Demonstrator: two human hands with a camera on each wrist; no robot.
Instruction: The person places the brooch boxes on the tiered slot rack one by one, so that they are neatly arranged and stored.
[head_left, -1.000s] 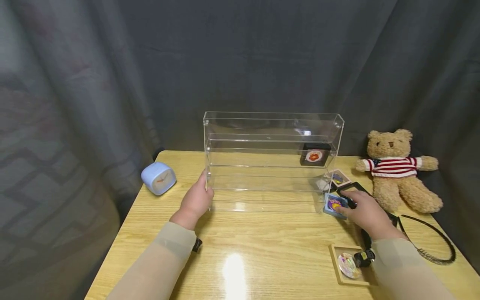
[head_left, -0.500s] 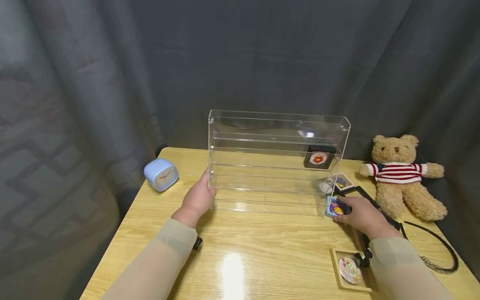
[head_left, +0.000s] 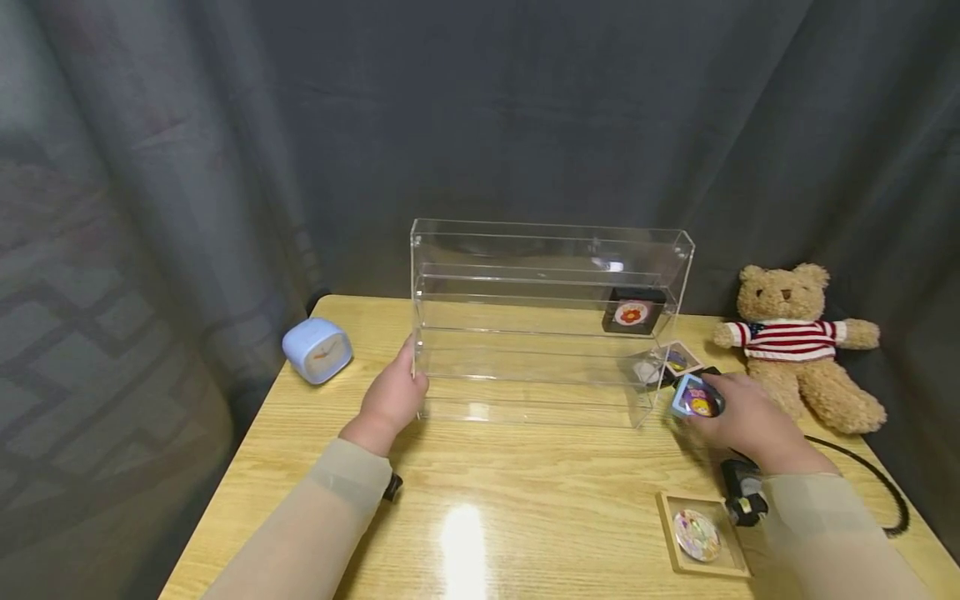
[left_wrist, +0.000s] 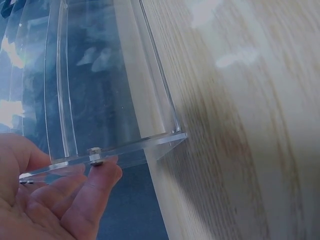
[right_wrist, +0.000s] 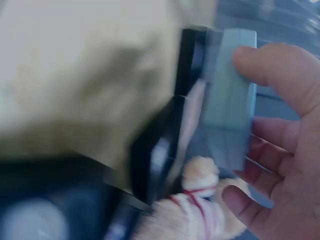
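Observation:
My left hand [head_left: 390,396] grips the lower left side of a clear acrylic display shelf [head_left: 551,230] that stands upright on the table. In the left wrist view, thumb and fingers lie on both faces of its side panel [left_wrist: 135,150]. A small black square frame [head_left: 634,312] with a red flower badge sits on a tier at the shelf's right. Just right of the shelf, my right hand [head_left: 750,421] pinches a light blue square frame [head_left: 699,402] bearing a purple and yellow badge. Its edge [right_wrist: 230,85] faces the right wrist camera, raised above the table with thumb and fingers on its sides.
A pale frame [head_left: 678,358] and dark frames lie beyond the right hand. Nearer the front is a wooden frame [head_left: 703,571] around a shiny round badge. A teddy bear [head_left: 787,342] and a black curved band [head_left: 877,475] are at right, a blue alarm clock [head_left: 317,351] at left.
My right hand has taken hold of the light blue frame, lifted it and drawn it right, away from the shelf's lower corner. My left hand has stayed on the shelf.

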